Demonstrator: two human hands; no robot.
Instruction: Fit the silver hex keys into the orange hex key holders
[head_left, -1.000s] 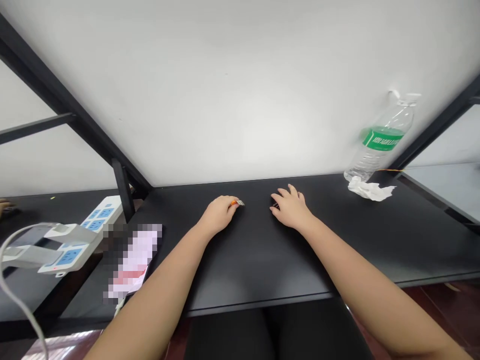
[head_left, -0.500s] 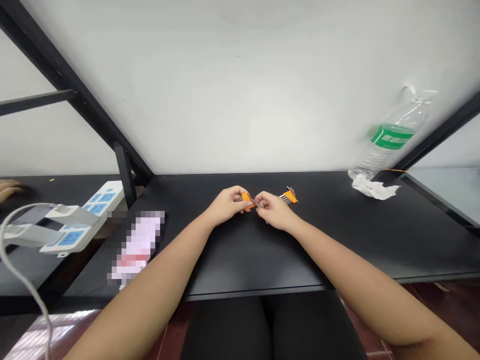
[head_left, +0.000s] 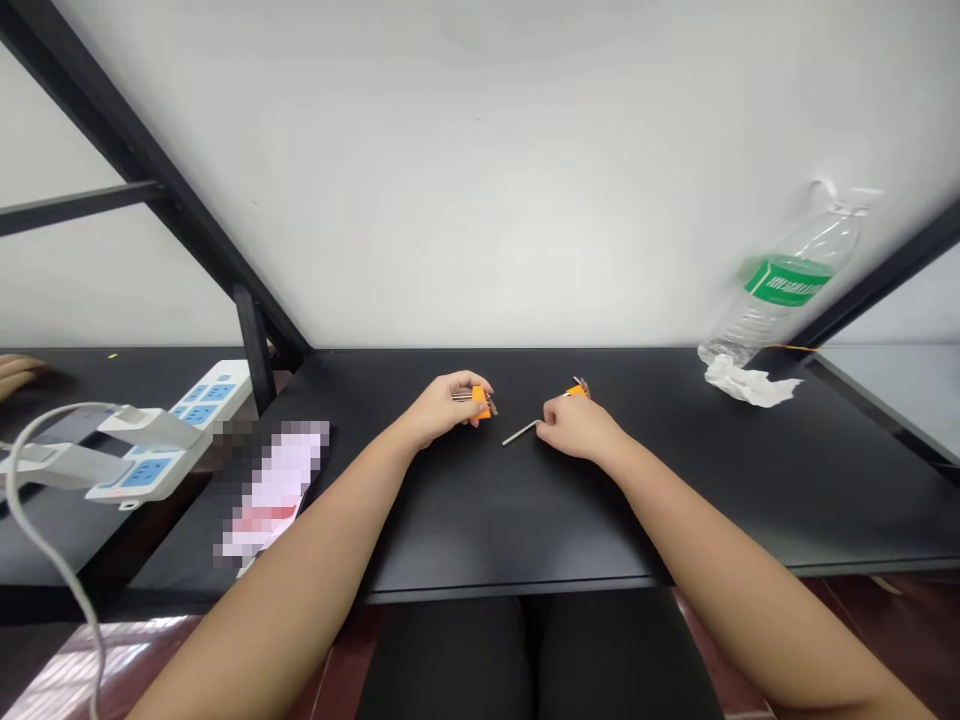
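Observation:
My left hand [head_left: 444, 408] is closed round an orange holder [head_left: 481, 402] that carries several thin metal hex keys; their ends stick out on both sides of it. My right hand [head_left: 576, 424], to the right and apart from the left, pinches one loose hex key [head_left: 520, 433], whose long silver shank points down and left over the black table. Just behind the right hand lies a second orange holder [head_left: 576, 391] with more keys, partly hidden by the knuckles.
A crumpled white tissue [head_left: 750, 382] and a clear bottle [head_left: 787, 280] with a green label stand at the back right. On the left are a blurred-out pinkish item [head_left: 277, 485] and a white power strip [head_left: 169, 440] with plugs. Another person's hand [head_left: 19, 372] shows at the far left.
My right hand has drawn away from the left one, moving right and slightly down, with a hex key now separate from the left holder. The left hand has shifted slightly left.

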